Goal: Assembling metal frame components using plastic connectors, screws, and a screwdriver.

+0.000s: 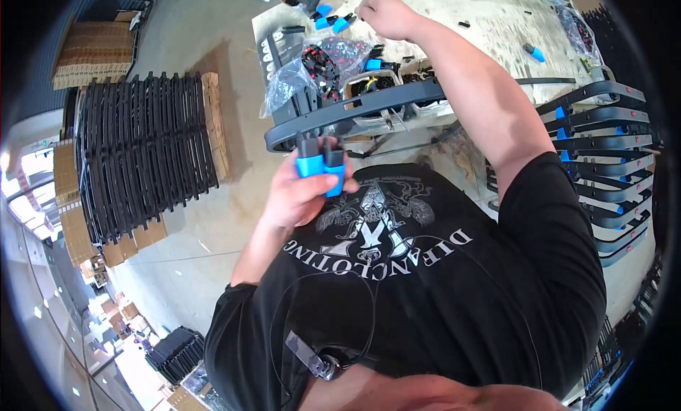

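Observation:
In front of my chest, my left hand [294,195] is wrapped round a pair of blue-and-black plastic pieces [310,168], black ends pointing away from me. My right arm stretches across the worktable [433,53]. At its far side my right hand [386,16] has its fingers curled closed, close to the black end of another blue-and-black piece [342,24]. Whatever those fingers hold, if anything, is hidden. Two similar pieces lie just left of it. Between me and the tabletop, a long curved black bar [355,112] lies along the table's near edge.
Behind the bar are a plastic bag of black and red parts [323,67] and bins of small parts [376,85]. One blue-and-black piece [534,53] lies far right. Stacked curved bars [603,166] stand at right, a large stack of black bars [145,152] at left.

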Tool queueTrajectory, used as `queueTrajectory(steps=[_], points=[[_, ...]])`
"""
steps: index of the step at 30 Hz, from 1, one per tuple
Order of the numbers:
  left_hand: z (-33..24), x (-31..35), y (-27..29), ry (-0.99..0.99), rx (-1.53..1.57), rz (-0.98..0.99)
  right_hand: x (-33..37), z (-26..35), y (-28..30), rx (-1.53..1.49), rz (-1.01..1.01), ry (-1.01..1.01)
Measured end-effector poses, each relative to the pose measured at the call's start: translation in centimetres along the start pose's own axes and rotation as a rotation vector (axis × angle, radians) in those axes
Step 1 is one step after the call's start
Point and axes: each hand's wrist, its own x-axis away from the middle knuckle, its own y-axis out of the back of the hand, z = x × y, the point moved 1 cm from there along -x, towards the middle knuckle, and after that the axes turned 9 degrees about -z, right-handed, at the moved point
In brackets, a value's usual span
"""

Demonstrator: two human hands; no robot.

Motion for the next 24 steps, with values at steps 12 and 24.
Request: queueTrajectory(steps=[12, 24], points=[[7.1, -3.8, -1.4, 0.062, 0.182, 0.096, 2.4, 7.9, 10.6, -1.853, 0.113, -0.485], [13.8, -10.9, -4.7, 0.175, -0.045, 0.130, 28.0, -5.2, 17.5, -1.682, -0.198, -0.662]])
